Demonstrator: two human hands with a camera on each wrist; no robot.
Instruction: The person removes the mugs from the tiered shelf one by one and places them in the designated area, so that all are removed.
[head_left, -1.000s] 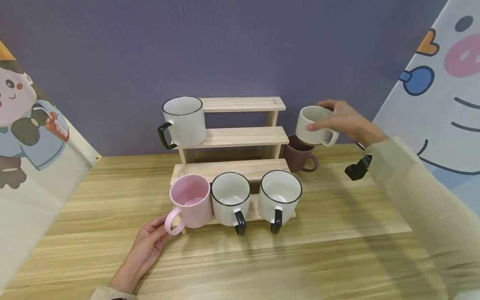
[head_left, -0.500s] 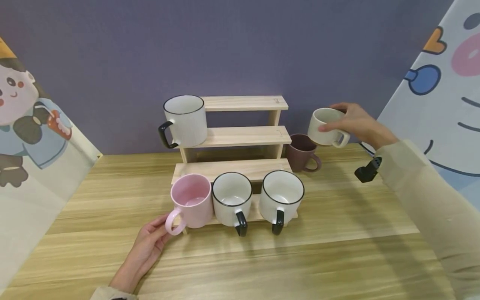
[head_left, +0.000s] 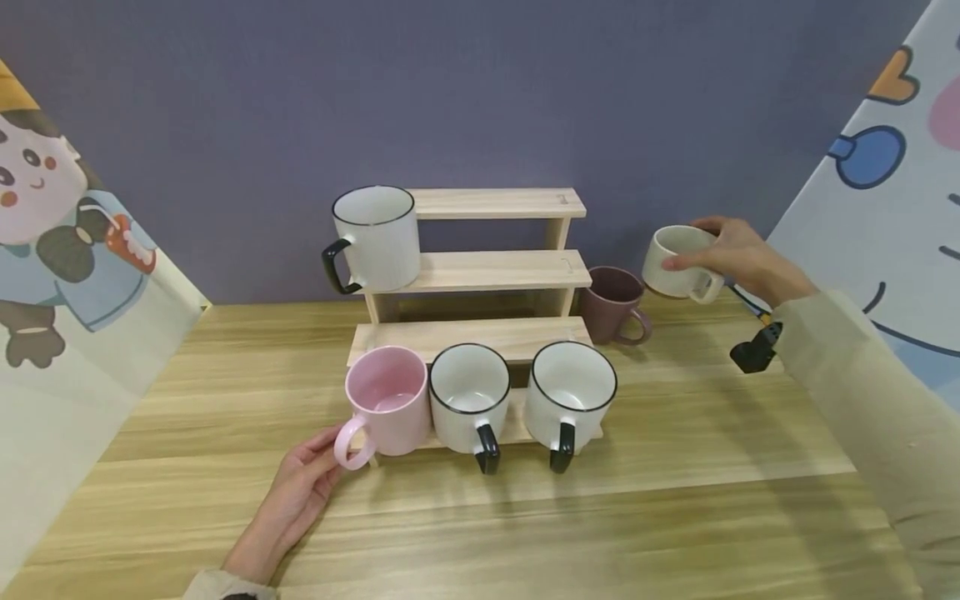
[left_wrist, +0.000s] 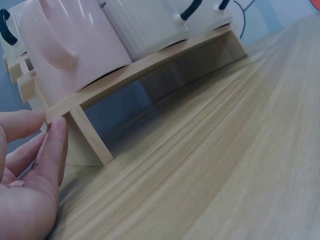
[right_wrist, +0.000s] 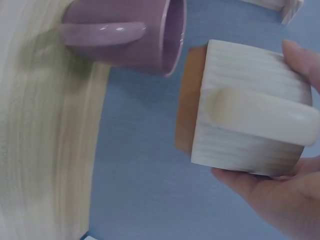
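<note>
My right hand (head_left: pixel 738 250) grips a cream mug (head_left: pixel 671 265) around its rim and holds it in the air. In the right wrist view the cream mug (right_wrist: pixel 250 150) shows ribbed sides and a tan base, apart from a purple-brown mug (right_wrist: pixel 117 32) on the table. At the lower left, my left hand (head_left: pixel 296 492) pinches the front left corner of the stepped wooden rack (left_wrist: pixel 82 102). Above those fingers a pink mug (head_left: pixel 388 400) sits on the lowest step. Two white black-rimmed mugs, a middle one (head_left: pixel 468 396) and a right one (head_left: pixel 572 387), share that step.
A larger white mug (head_left: pixel 378 242) with a black handle stands upper left on the rack. The purple-brown mug stands right of the rack. A grey-blue wall (head_left: pixel 480 100) closes the back, and cartoon-printed panels (head_left: pixel 97 225) flank the wood-grain table (head_left: pixel 660 517).
My right hand has carried the cream mug rightward and slightly down, away from above the purple-brown mug. The left hand stays at the rack's corner. The head view has shifted slightly.
</note>
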